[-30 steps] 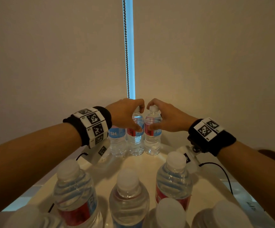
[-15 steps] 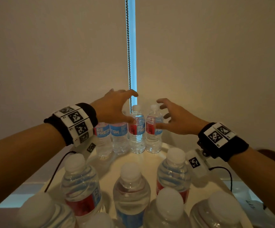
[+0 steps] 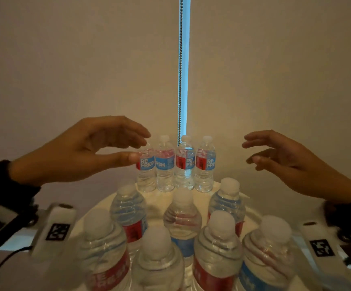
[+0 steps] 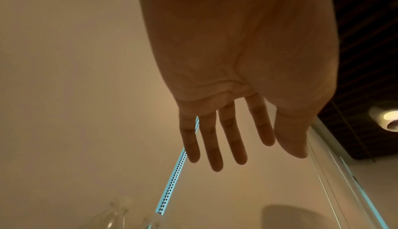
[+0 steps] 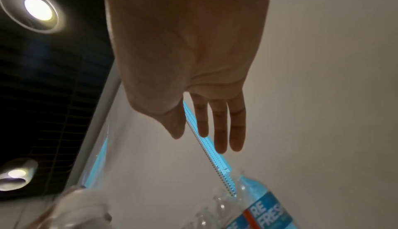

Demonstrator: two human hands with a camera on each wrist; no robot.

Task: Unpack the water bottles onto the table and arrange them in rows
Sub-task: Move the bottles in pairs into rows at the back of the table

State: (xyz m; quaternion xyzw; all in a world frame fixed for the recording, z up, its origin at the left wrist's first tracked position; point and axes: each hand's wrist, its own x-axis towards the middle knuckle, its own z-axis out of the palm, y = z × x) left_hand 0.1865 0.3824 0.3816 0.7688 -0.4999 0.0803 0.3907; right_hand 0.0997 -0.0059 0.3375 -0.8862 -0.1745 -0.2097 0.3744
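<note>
Several clear water bottles with red and blue labels stand in a row [image 3: 175,164] at the far edge of the round white table [image 3: 99,206]. More bottles [image 3: 183,215] with white caps stand in nearer rows. My left hand [image 3: 136,148] hovers open just left of the far row, its thumb tip close to the leftmost bottle [image 3: 146,166]; I cannot tell if it touches. My right hand [image 3: 249,152] hangs open to the right of the row, apart from it. Both wrist views show straight fingers [image 4: 215,147] [image 5: 219,130] holding nothing. A labelled bottle [image 5: 264,215] lies below the right hand.
A beige blind fills the background, with a bead chain [image 3: 180,70] hanging along a bright blue gap behind the far row. Wrist camera units [image 3: 55,227] [image 3: 319,242] and a black cable [image 3: 2,261] sit low at both sides. Ceiling lamps [image 5: 38,8] show in the right wrist view.
Both hands let go of the two bottles at the far row, opened, and drew apart and back toward me. The far row stands free.
</note>
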